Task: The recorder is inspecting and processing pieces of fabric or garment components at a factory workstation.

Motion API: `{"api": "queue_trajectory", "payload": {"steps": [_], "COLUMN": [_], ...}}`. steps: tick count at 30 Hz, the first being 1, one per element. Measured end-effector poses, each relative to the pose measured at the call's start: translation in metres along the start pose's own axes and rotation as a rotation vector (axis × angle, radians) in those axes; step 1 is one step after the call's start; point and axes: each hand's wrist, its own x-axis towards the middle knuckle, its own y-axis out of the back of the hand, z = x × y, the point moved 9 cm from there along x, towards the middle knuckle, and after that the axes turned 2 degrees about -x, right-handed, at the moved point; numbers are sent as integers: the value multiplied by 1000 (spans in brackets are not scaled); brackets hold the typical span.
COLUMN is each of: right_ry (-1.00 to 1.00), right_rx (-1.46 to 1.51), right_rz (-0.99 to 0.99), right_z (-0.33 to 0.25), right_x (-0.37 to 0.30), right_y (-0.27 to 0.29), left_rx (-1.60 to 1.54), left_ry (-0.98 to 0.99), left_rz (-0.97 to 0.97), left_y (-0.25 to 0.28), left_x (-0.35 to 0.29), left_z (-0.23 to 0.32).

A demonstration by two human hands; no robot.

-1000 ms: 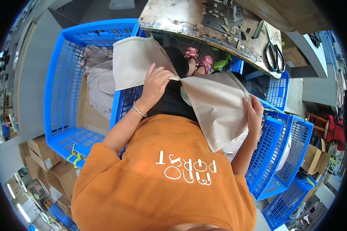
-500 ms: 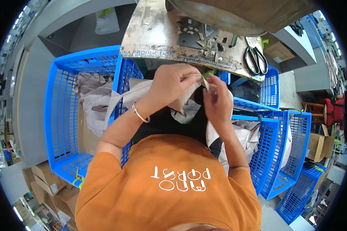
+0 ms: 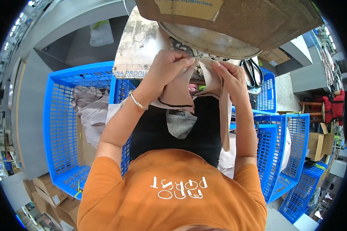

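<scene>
A beige fabric piece (image 3: 176, 89) with thin dark edging hangs stretched between my hands, in front of the worktable's near edge. My left hand (image 3: 166, 70) pinches its top edge between thumb and fingers. At the other end my right hand (image 3: 232, 78) pinches the same edge, and a long beige strap (image 3: 224, 119) dangles below it. Between the two hands the fabric leaves a gap through which the table edge shows. Below it, a grey patch (image 3: 181, 125) lies against the black cloth over my lap. A bangle sits on my left wrist.
Black-handled scissors (image 3: 253, 74) lie at the right of the worn worktable (image 3: 132, 48). A brown panel (image 3: 235, 21) overhangs the table. On my left a blue basket (image 3: 50, 127) holds beige cloth (image 3: 89, 109); more blue baskets (image 3: 266, 154) and a carton (image 3: 314, 146) stand on the right.
Both hands have moved up and farther apart, spreading the fabric that was bunched between them. The brown panel now covers more of the tabletop, including the scraps.
</scene>
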Motion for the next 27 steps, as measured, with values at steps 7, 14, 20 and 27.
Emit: {"api": "queue_trajectory", "payload": {"steps": [7,14,20,27], "right_ry": [-26,4,63,104], "right_rx": [141,203,108,61], "right_rz": [34,59,162,341], "right_z": [-2,-6,-6,0], "right_x": [8,10,18,1], "right_y": [-2,-1,5,25], "left_rx": [-162,-241,-264,-48], "left_ry": [8,-33,-120,-110], "left_rz": [-22,17,71,349], "left_y": [-4,-3,-1,29], "left_x": [14,12,21,26], "left_z": [1,11,19,-1]}}
